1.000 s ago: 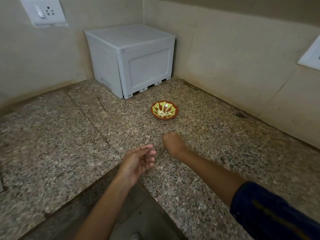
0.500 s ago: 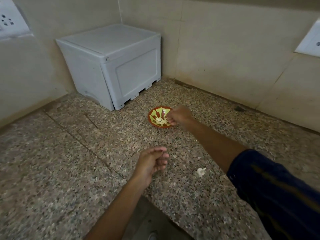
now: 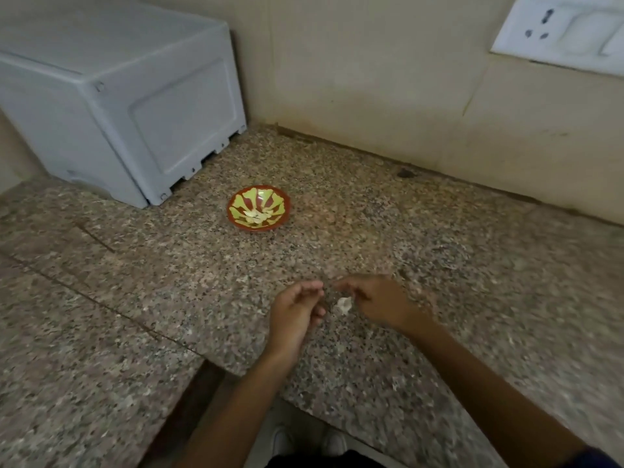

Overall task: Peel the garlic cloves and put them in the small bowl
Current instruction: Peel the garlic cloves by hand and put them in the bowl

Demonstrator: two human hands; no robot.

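From the head view, a speckled granite desk [image 3: 439, 265] fills a corner between two beige walls. The small bowl [image 3: 258, 210], red-rimmed with yellow-green petal markings inside, stands on the desk well ahead of both hands, and a few pale peeled garlic cloves [image 3: 257, 216] lie at its bottom. Nearer the person, the left hand [image 3: 297, 312] is held above the desk with its fingers loosely curled and the thumb close to the fingertips; blur hides whether anything is pinched there. The right hand [image 3: 378, 302] is just beside it, fingers bent inward toward the left, and a whitish garlic piece [image 3: 344, 305] sits at its fingertips, between the two hands; whether the fingers actually grip it or only touch it cannot be told. Behind and to the left of the bowl stands a grey plastic box [image 3: 128, 106] against the wall. A white wall socket [image 3: 560, 32] is at the upper right.
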